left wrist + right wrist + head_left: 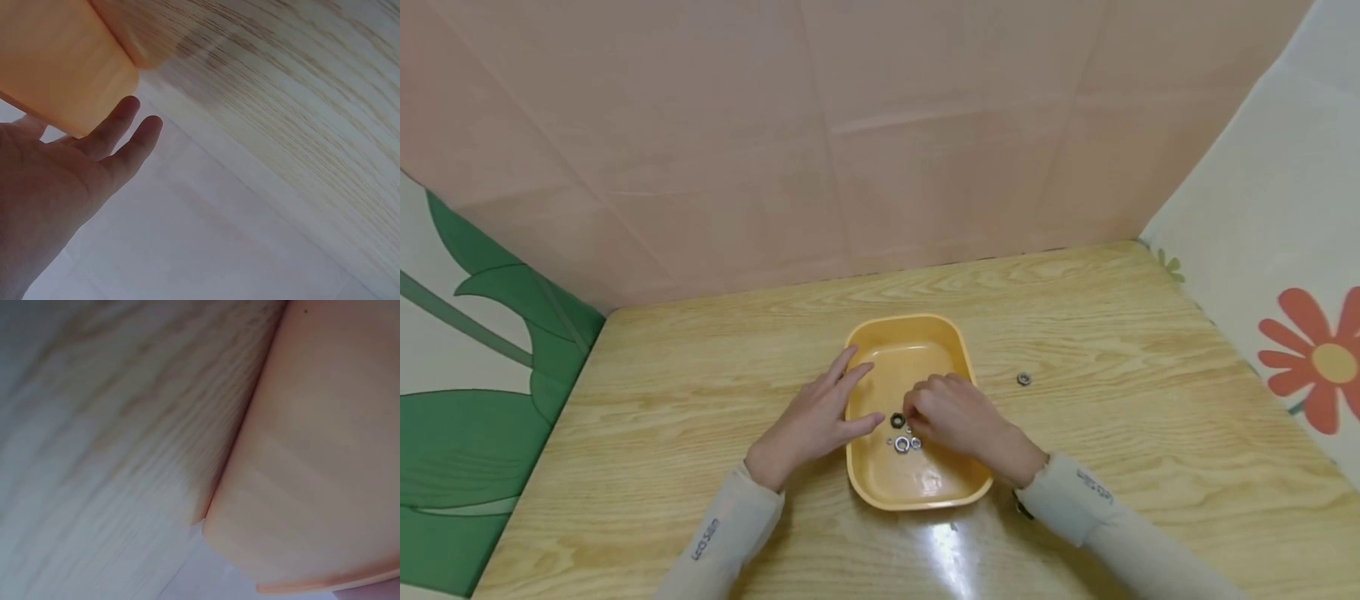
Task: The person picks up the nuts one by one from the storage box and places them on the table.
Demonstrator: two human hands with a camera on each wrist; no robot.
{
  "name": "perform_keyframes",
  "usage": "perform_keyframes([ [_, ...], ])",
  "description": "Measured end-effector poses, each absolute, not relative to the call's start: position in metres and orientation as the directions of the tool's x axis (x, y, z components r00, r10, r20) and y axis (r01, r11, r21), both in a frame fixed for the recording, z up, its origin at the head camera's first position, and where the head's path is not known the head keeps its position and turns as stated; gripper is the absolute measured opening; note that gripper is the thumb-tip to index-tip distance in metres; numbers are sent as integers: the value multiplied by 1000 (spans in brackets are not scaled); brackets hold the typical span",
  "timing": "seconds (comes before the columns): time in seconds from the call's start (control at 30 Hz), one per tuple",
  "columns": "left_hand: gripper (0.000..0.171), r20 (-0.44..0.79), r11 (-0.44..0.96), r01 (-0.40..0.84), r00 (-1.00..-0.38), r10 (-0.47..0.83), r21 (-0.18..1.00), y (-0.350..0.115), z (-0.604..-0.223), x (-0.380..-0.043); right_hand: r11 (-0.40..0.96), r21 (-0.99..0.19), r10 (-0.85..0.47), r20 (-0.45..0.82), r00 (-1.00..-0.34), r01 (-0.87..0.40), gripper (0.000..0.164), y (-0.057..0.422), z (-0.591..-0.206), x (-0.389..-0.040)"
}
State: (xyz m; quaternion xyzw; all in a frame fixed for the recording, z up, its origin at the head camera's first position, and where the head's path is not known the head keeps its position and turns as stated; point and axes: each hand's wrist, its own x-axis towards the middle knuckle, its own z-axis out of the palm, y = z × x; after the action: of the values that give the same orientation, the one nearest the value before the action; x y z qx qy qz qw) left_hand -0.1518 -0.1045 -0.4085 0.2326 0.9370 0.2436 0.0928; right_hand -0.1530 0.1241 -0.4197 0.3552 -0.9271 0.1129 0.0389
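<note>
A yellow plastic tray stands on the table with several metal nuts in its lower left part. One nut is dark; a larger silver nut lies among smaller ones. My left hand is at the tray's left rim, fingers spread and thumb reaching over the inside. In the left wrist view its fingers lie beside the tray's outer wall. Over the tray's right side, my right hand has curled fingers close to the nuts. Its fingertips are hidden, so whether it pinches a nut cannot be seen.
A single silver nut lies on the wood-grain table to the right of the tray. A pinkish sheet rises behind the table. Panels with printed leaves and flowers stand at both sides.
</note>
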Motion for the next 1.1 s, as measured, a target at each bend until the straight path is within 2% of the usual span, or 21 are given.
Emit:
perform_keyframes([
  [0.67,74,-66,784,387,-878,474,486,-104,-406,-150,665,-261,-666,217,-714,-700,11,127,-418,-153],
  [1.1,75,-67,781,384,-878,474,492,-103,-407,-151,660,-309,-653,215,-726,-685,9,129,-418,-154],
])
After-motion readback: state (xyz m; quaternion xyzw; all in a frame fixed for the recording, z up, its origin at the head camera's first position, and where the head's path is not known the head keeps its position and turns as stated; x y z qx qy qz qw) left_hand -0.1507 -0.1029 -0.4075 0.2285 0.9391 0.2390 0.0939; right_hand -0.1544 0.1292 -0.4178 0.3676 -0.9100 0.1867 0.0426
